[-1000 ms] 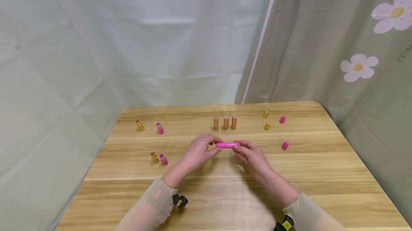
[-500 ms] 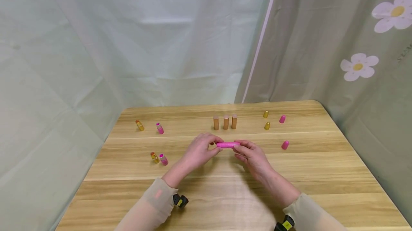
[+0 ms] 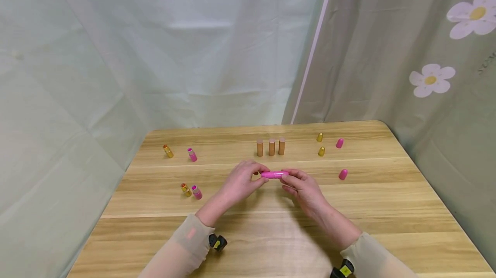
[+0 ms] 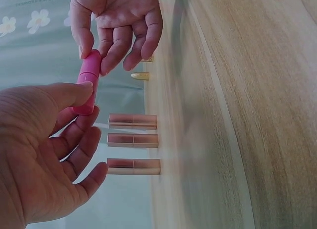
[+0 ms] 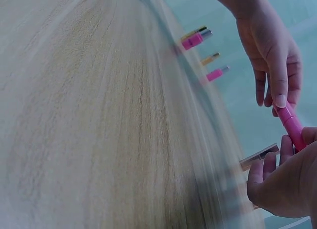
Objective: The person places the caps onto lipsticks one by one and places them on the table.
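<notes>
A pink tube [image 3: 274, 175] lies level between the two hands, above the middle of the table; a seam runs round it in the left wrist view [image 4: 90, 72]. The left hand [image 3: 243, 182] pinches its left end between thumb and fingers. At the right end, the right hand [image 3: 305, 189] pinches it the same way. Both wrist views show the tube held off the table, its two parts touching at the seam. Behind the hands stand three copper tubes [image 3: 272, 147], upright in a row.
On the left are two gold lipsticks [image 3: 168, 151] and two pink ones [image 3: 196, 192], uncapped. Two gold caps [image 3: 321, 151] and two pink caps [image 3: 343, 174] stand on the right. A curtain [image 3: 217, 54] hangs behind the wooden table [image 3: 372, 217].
</notes>
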The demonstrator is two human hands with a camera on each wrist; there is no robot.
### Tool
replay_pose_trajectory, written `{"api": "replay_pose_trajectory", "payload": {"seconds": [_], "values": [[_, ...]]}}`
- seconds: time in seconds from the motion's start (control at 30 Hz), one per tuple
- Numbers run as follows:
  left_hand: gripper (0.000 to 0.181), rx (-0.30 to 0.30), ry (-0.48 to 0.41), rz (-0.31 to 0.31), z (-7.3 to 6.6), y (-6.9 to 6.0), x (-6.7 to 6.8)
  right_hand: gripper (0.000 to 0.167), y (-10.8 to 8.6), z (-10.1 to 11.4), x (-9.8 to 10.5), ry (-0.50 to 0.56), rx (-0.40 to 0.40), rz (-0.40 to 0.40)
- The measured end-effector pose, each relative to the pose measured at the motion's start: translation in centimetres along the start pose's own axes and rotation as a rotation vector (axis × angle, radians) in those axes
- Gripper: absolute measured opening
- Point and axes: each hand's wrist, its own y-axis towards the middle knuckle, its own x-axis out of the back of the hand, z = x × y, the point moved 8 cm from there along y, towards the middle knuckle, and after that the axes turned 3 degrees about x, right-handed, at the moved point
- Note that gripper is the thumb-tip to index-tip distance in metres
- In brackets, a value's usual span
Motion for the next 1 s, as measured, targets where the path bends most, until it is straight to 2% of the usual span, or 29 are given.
{"api": "replay_pose_trajectory", "payload": {"seconds": [0.5,0.73,0.93,1.0], "values": [[0.018,-0.006,-0.011,-0.003,-0.21,-0.05,-0.1,0.031,-0.31,-0.01,-0.29,0.029,0.023,-0.026],[0.02,-0.028,0.036,-0.01,-0.55,-0.06,-0.11,0.033,-0.27,0.05,-0.36,0.025,0.029,-0.019],[0.021,-0.02,0.061,0.025,-0.51,0.03,-0.79,0.035,-0.19,0.07,0.27,-0.059,0.043,-0.023],[0.021,-0.017,0.094,0.034,-0.45,0.05,-1.04,0.036,-0.14,0.12,0.41,-0.105,0.055,-0.017]]}}
